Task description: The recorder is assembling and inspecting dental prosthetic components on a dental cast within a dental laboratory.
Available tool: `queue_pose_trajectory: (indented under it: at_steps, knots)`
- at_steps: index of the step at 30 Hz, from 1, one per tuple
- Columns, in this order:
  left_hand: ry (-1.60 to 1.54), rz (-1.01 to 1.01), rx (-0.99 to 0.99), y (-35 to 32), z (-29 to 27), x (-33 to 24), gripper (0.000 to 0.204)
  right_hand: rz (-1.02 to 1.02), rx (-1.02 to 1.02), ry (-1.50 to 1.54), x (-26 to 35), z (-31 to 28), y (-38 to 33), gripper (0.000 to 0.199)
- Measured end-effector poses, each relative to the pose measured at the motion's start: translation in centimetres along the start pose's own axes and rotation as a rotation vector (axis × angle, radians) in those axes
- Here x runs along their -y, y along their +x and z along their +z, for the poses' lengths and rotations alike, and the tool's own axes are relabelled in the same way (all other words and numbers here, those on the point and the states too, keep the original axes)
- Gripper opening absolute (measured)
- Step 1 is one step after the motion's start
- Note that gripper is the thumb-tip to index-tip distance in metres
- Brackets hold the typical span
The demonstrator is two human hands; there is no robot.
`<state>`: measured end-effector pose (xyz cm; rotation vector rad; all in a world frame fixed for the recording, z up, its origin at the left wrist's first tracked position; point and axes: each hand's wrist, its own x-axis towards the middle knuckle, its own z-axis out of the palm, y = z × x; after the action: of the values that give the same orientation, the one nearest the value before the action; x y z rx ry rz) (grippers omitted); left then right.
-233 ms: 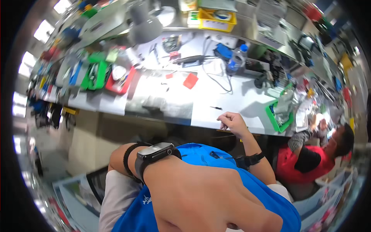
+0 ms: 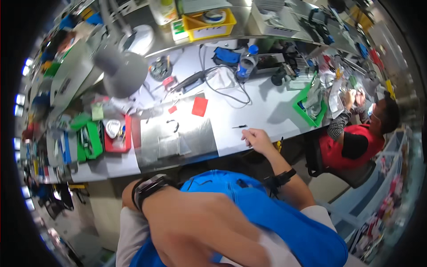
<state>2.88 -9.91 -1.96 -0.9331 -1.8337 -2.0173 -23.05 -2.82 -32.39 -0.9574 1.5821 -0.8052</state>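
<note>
My left hand (image 2: 200, 224) is large and smeared, raised close to the camera over my blue top. A black watch (image 2: 151, 189) is on its wrist. Its fingers run to the lower part of the picture, too blurred to read. At the front edge of the white bench rests my right hand (image 2: 258, 140), fingers loosely bent and slightly apart, with nothing visible in them. Just beyond its fingertips lies a small, thin dark tool (image 2: 240, 127). A dark band (image 2: 281, 178) circles my right forearm. Further left, a red square piece (image 2: 199, 107) lies beside a grey metal-looking mat (image 2: 200, 138).
Green bin (image 2: 91, 141) and red bin (image 2: 118, 146) stand left; another green bin (image 2: 307, 104) is right. A grey lamp head (image 2: 120, 73) overhangs the bench. A cabled pen-like tool (image 2: 189, 82) lies near a bottle (image 2: 247, 64). A co-worker in red (image 2: 351, 147) sits right.
The view has tilted, so the bench's left side sits lower in the picture. My left hand and watch have turned and shifted left. My right hand stays by the bench edge.
</note>
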Motion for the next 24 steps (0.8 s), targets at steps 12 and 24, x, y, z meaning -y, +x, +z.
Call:
queue_pose_trajectory:
  at_steps: [12, 24]
  knots:
    - [0.439, -0.240, -1.296, -24.2, 0.6, 6.2, 0.028, -0.413, -0.486, -0.140, -7.4, 4.4, 3.3, 0.027]
    - [1.207, -0.083, -1.918, -39.9, 6.5, 11.9, 0.060, -0.564, -0.484, -0.186, -8.3, 5.2, 2.8, 0.011]
